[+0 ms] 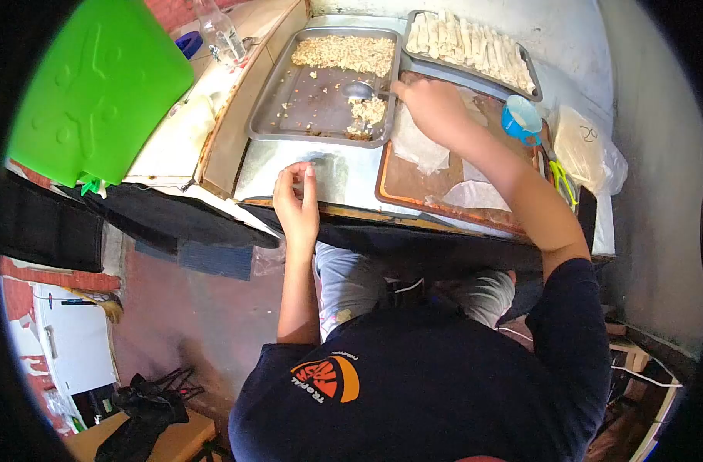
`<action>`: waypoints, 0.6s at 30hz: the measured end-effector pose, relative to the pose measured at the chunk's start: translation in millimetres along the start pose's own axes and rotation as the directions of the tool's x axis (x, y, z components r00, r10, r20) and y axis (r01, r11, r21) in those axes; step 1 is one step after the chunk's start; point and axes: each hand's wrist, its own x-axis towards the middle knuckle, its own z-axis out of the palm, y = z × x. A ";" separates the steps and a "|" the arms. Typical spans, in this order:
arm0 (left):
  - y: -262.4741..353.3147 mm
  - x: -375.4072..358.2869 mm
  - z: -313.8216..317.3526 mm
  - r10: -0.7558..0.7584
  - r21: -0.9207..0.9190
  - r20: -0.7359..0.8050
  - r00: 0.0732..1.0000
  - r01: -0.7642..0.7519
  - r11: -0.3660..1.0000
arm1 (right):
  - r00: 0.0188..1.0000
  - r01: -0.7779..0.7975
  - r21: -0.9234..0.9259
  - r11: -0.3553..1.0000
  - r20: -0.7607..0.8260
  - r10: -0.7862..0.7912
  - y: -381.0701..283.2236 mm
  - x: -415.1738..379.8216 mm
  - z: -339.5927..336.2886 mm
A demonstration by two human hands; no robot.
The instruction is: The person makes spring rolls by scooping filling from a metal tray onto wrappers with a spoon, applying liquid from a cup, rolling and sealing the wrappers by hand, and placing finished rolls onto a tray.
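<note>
My right hand (432,108) grips the handle of a metal spoon (358,90), whose bowl is over a small heap of crumbly filling (368,112). Both are inside a large grey baking tray (263,115), which has a bigger block of pale filling (342,55) at its far end. My left hand (296,202) is raised by the counter's front edge, fingers loosely curled and nothing visible in them. To the right, a brown wooden board (421,183) bears thin white wrapper sheets (418,138), partly hidden under my right forearm.
Rolled pastries (467,42) fill a second tray (532,81) at the back. A blue cup (521,121), green-handled scissors (562,183) and a plastic bag (586,150) are on the right. On the left are a green container (97,88) and a glass bottle (222,35).
</note>
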 end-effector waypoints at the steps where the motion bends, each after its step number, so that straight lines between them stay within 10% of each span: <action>1: -4.8 2.6 3.7 0.078 0.060 -0.024 0.997 -0.076 0.995 | 0.999 0.007 -0.017 1.000 0.035 -0.007 -1.6 -1.7 2.6; 18: 12.0 57.3 36.0 0.447 0.238 0.420 0.790 -0.571 0.786 | 0.953 0.116 0.247 0.962 0.246 -0.178 -4.6 -22.1 -19.2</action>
